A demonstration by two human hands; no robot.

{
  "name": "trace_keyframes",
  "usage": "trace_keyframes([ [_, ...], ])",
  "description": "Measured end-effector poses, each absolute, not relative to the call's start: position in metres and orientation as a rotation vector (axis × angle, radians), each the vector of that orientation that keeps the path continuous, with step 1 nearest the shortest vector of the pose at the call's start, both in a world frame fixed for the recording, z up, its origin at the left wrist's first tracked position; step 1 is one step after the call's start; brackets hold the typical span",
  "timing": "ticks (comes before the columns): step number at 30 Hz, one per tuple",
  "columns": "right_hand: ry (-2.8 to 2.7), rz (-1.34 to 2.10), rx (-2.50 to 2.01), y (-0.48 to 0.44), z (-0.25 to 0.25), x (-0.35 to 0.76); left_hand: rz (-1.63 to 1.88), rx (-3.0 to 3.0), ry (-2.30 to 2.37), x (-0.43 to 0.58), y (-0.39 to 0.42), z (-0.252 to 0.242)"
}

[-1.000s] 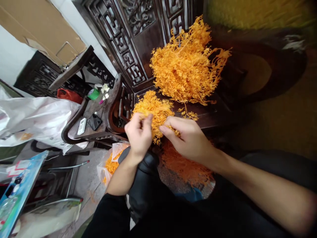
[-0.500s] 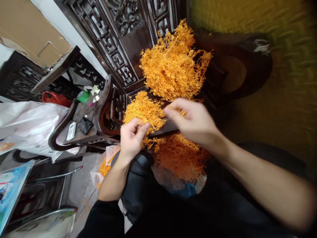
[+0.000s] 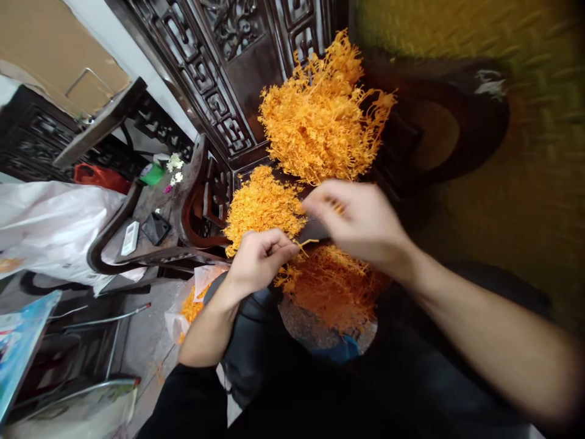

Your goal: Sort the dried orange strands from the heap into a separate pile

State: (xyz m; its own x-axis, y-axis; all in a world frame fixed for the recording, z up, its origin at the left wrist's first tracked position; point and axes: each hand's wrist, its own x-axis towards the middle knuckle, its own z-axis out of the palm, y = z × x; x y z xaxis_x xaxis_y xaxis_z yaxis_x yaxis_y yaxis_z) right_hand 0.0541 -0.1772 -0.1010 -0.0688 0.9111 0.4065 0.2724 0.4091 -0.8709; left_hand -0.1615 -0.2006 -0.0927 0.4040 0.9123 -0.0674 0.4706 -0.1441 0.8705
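Fingers of the left hand [image 3: 259, 259] curl inward, pinching a thin orange sprig [image 3: 305, 244] whose stem pokes out to the right of the fingertips. Right hand [image 3: 361, 221] is blurred with motion; its fingers look closed on a small orange bit at the tips, though blur keeps me from being sure.

Change over the last second: both hands were together, picking at one clump; now the right has lifted up and away toward the small orange pile [image 3: 262, 204] on the dark carved bench [image 3: 214, 183], while the left has dropped lower with its piece. Judgement: one sprig has just been pulled apart from the mass.

Large orange heap [image 3: 322, 119] stands behind on the bench. Another loose orange mass [image 3: 333, 286] lies low by the lap. Plastic bag [image 3: 194, 299] with orange bits sits below the left wrist.
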Motion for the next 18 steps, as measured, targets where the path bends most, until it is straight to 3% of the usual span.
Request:
trace_keyframes([
  [4,-0.940,0.792,-0.952,-0.151,-0.105,0.068,0.492,1.811,1.039,-0.164,-0.204,-0.094],
  [11,-1.089,1.525,-1.169,-0.060,-0.139,-0.008,0.266,1.897,0.668,-0.160,-0.197,-0.122],
  [18,-1.127,1.443,-1.422,0.053,-0.173,-0.087,0.193,1.949,0.675,-0.164,-0.194,-0.144],
])
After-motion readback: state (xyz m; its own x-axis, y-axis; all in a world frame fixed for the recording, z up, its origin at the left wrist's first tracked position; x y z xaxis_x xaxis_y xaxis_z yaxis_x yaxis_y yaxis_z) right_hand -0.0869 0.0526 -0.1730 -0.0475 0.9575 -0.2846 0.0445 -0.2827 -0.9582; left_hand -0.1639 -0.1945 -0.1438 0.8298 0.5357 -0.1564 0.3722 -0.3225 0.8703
